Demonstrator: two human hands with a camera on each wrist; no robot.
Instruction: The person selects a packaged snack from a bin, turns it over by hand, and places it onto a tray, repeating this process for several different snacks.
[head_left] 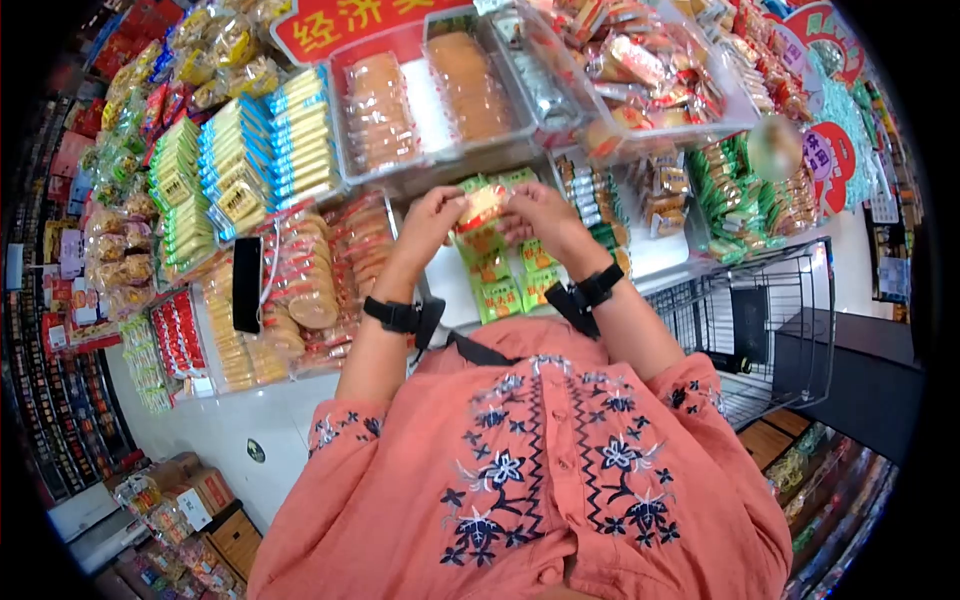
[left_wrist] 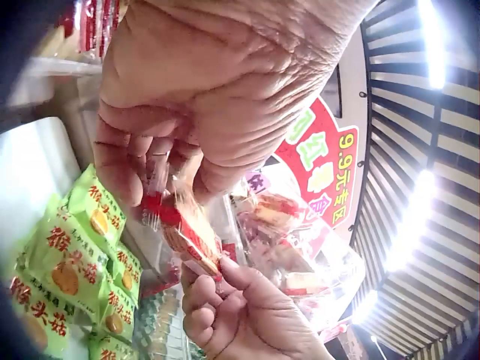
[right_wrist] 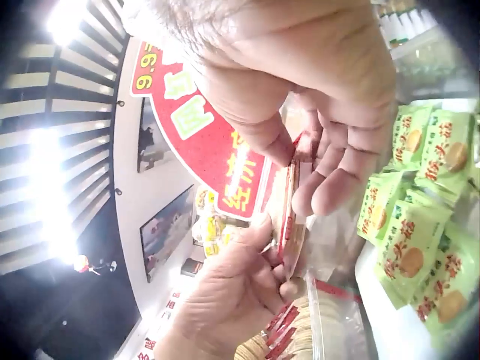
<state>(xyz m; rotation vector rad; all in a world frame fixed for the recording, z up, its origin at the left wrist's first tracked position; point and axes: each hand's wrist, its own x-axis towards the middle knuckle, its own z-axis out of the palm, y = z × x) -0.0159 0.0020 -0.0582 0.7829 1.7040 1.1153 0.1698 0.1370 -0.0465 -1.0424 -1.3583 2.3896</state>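
Observation:
Between my two hands is a small wrapped snack [head_left: 484,205], pale yellow inside a clear wrapper with red print. My left hand [head_left: 432,222] pinches one end of the wrapper, and the fingers and thumb of my right hand [head_left: 548,220] pinch the opposite end. In the left wrist view the snack [left_wrist: 193,231] is seen edge-on, its clear end gathered at the left fingers. The right wrist view has the snack [right_wrist: 290,202] upright between both hands. Beneath it, green snack packets [head_left: 497,295] lie in rows on a white shelf surface [head_left: 450,290].
Clear bins stand behind my hands, one with brown packaged cakes [head_left: 470,85], another heaped with red-wrapped snacks [head_left: 645,65]. Round packaged biscuits [head_left: 310,265] and a black phone-like slab [head_left: 247,285] are on the left. A black wire basket [head_left: 770,330] stands at the right.

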